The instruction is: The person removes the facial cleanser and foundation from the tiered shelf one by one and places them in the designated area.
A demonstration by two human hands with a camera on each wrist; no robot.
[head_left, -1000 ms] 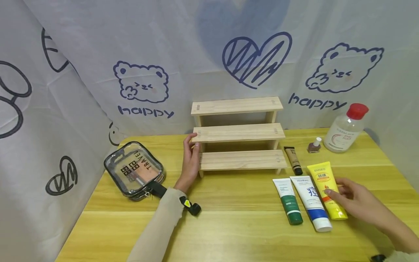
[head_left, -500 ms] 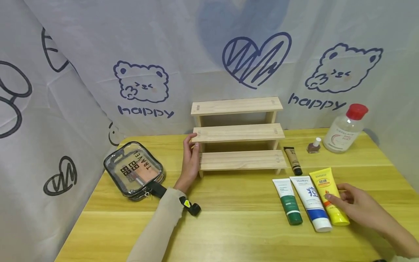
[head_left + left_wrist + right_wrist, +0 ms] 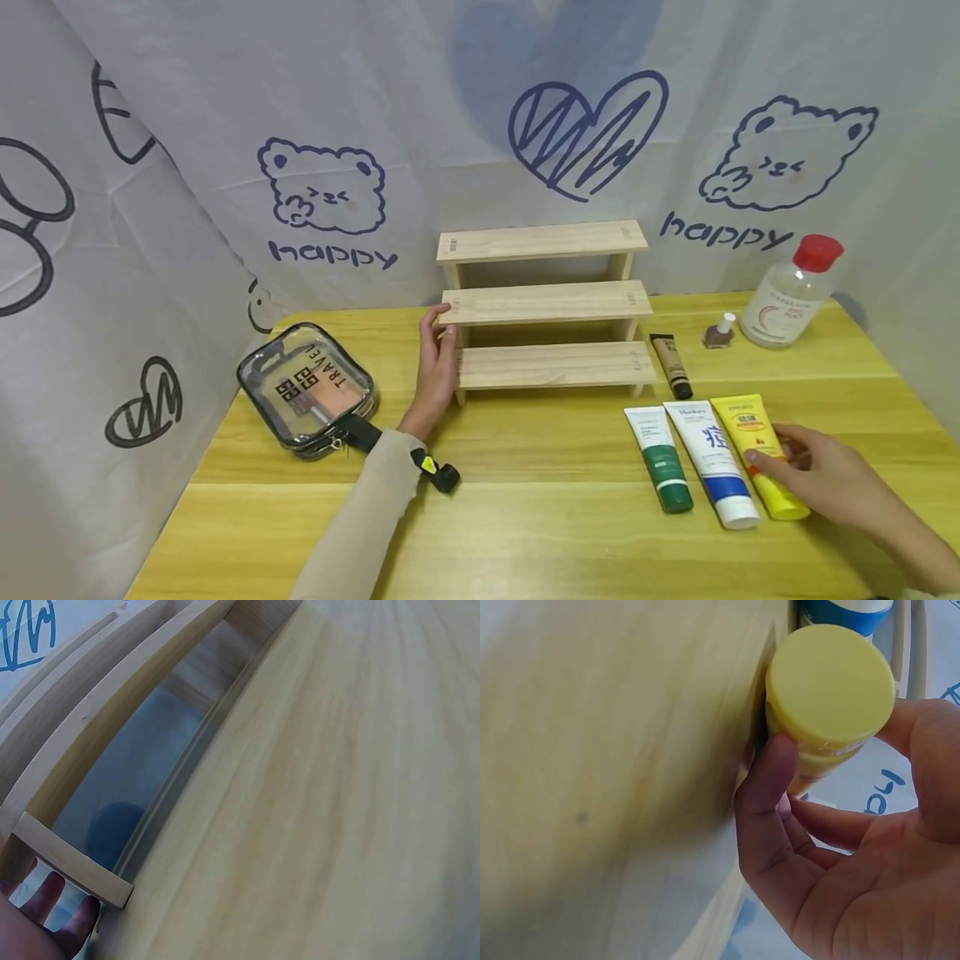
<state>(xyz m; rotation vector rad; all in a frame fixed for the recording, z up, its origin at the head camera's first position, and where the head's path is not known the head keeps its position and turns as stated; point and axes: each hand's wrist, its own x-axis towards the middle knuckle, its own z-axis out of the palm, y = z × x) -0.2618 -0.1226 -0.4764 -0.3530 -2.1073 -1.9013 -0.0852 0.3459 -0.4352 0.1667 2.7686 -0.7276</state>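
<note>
A three-tier wooden shelf (image 3: 547, 302) stands at the back middle of the table. My left hand (image 3: 437, 367) holds its left end, with fingertips at the middle tier; in the left wrist view, fingers (image 3: 46, 894) show behind an end leg. At the right, my right hand (image 3: 821, 471) grips a yellow squeeze tube (image 3: 759, 450) by its side, thumb on top. Its round yellow cap (image 3: 831, 686) fills the upper part of the right wrist view. The tube lies beside a white tube with a blue band (image 3: 712, 462), left of which is a white-and-green tube (image 3: 660, 458).
Behind the tubes lie a small gold-brown tube (image 3: 671, 367), a nail polish bottle (image 3: 718, 332) and a clear bottle with a red cap (image 3: 787, 292). A transparent travel pouch (image 3: 307, 392) sits at the left. A printed curtain (image 3: 450, 150) hangs behind the table (image 3: 510, 517).
My right hand has drawn the yellow tube slightly toward me and to the right, so its ends nearly line up with the white-and-blue tube's. The left hand and shelf have stayed put.
</note>
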